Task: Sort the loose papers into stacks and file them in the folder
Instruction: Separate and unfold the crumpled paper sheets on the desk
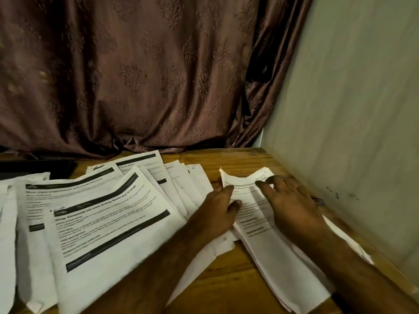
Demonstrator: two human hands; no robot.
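Head view: the print on most sheets is blurred and only partly readable. The fan of loose papers (102, 218) runs off the left and bottom edges, and a dark flat object (38, 167) at the far left is half buried under them; whether it is the folder cannot be told. The near end of the right stack (278, 252) is cut by the right forearm.

The left hand (221, 213) reaches across from the lower left, its thumb and fingers pinching the left edge of the stack's top sheet (246, 185), whose far corner curls upward. The right hand (292, 205) lies palm down on the same stack, fingers spread and straight, pressing the paper flat.

The stack sits on the wooden table (229, 279) near the right wall (353, 132), just beside the fanned papers. A brown patterned curtain (136, 75) hangs behind the table. A small dark thing (317, 201) lies by the wall past the right hand, too small to identify.
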